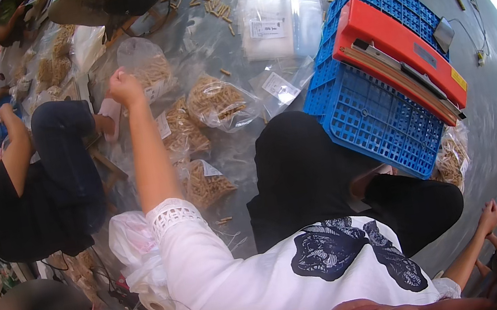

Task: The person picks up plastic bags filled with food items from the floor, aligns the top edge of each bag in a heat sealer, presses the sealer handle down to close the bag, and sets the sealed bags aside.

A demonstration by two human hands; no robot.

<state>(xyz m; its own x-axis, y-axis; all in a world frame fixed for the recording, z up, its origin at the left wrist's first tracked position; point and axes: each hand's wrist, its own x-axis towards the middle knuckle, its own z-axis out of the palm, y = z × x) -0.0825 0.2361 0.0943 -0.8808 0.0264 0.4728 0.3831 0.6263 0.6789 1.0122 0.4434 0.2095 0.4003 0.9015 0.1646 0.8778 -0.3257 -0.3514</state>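
Observation:
My left hand (126, 86) is stretched out with curled fingers, beside a clear plastic bag (149, 65) of short tan stick-shaped pieces; whether it grips the bag is unclear. Out to the side at the right, my right hand (488, 218) has its fingers closed, nothing visible in them. A red impulse heat sealer (408, 49) lies across an upturned blue plastic crate (376, 109) by my knee. More filled bags (219, 100) rest on the floor. Flat clear bags (275, 17) are stacked beyond them, the top one bearing a printed label.
Loose tan pieces (219, 7) are scattered on the grey floor. A co-worker in dark clothes (37, 190) sits close at the left, near my left arm; others are around. A white plastic bag (132, 238) and a roll (158, 305) are beside me. Cables (478, 28) run along the floor.

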